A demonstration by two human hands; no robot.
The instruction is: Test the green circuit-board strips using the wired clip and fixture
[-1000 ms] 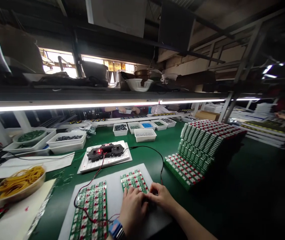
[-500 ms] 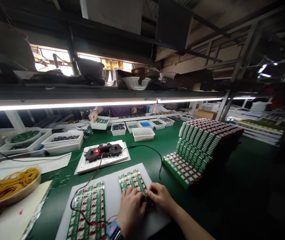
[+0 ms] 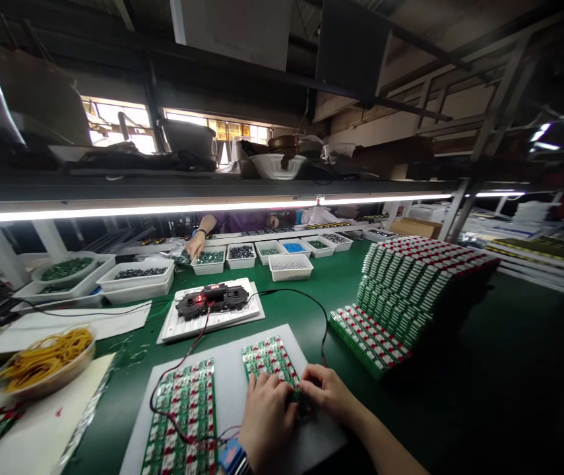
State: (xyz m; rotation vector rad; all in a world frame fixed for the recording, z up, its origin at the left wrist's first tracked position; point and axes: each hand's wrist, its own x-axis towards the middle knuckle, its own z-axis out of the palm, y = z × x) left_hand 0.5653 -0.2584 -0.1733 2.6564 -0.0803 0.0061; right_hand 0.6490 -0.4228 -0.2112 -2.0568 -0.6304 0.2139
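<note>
My left hand and my right hand meet over the near end of a green circuit board panel, fingers curled around its edge. A dark part at the fingertips is partly hidden. The panel lies on a white sheet, left of which sits a longer panel of green boards with red and white parts. Thin red and black wires cross that longer panel. A blue watch circles my left wrist.
A black test fixture with a red light sits on a white tray. Stacked boards rise to the right. Farther off are white parts trays, a bowl of yellow rubber bands, and a co-worker's hand.
A co-worker's hand has brought a white tray of green parts into the front of the row and rests beside it. My hands stay at the panel; the view shifts slightly.
</note>
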